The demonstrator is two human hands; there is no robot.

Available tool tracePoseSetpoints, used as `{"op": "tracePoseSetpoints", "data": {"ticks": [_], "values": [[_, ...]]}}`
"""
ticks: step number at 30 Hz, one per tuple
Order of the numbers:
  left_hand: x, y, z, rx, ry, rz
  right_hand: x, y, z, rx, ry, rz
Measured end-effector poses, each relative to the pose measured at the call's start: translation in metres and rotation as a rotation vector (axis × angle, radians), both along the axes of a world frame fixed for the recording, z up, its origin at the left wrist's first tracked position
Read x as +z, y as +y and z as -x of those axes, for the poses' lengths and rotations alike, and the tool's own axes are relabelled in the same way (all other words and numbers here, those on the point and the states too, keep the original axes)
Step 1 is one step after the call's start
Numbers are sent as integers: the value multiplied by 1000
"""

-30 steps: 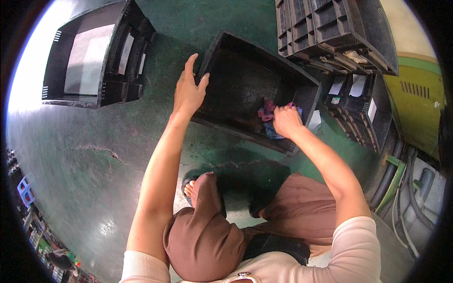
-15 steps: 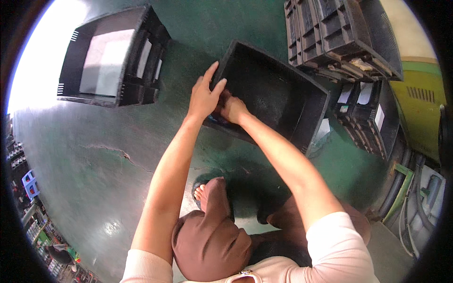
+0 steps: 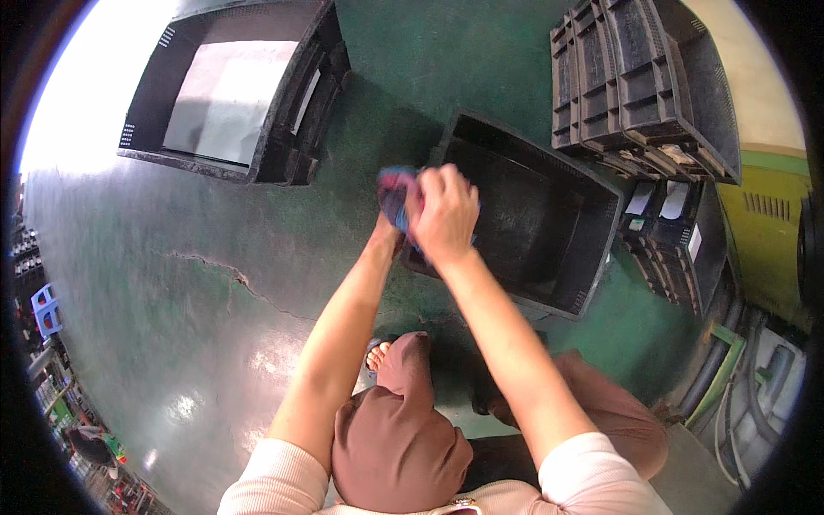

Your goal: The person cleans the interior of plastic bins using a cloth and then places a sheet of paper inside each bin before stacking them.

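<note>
My right hand point(image 3: 444, 213) is closed around a blue and red cloth point(image 3: 396, 190) at the near left corner of a black plastic crate point(image 3: 584, 257) on the green floor. My left hand point(image 3: 388, 233) is mostly hidden behind the cloth and the right hand, at the crate's left rim; its grip cannot be made out. The crate's inside looks bare and dark. I am crouched, with my knees in brown trousers below the arms.
Another black crate point(image 3: 283, 129) with a pale sheet inside lies on the floor at upper left. Stacked black crates point(image 3: 635, 86) stand at upper right, more beside them point(image 3: 678, 232). A green machine and hoses point(image 3: 755, 343) sit at right. A crack point(image 3: 232, 275) runs across the floor.
My right hand has brought the cloth from the crate's right inside to its left corner. My left hand stayed at the left rim and is now hidden. The view has shifted.
</note>
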State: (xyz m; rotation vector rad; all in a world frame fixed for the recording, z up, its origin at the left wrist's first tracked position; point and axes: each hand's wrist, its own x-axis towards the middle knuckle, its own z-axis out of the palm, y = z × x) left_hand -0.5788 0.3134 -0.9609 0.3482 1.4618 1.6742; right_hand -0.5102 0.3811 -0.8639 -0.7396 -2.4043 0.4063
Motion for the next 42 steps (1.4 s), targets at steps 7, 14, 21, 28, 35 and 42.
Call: {"op": "tracePoseSetpoints", "data": {"ticks": [7,14,21,28,35,42], "values": [[14,3,0,100,-265,-29,-12,90,46,-175,-162,-347],[37,-2,-4,13,-55,93,1,81,39,-53,-249,-288],[65,23,-38,25,842,407,-13,134,0,207,-87,-359],[72,41,-53,-7,847,453,-16,206,-134,63,-278,-354],[100,69,-72,-70,539,542,-14,227,-268,-69,-319,-122],[84,75,-77,-60,478,532,-22,115,-342,-213,-318,255]]}}
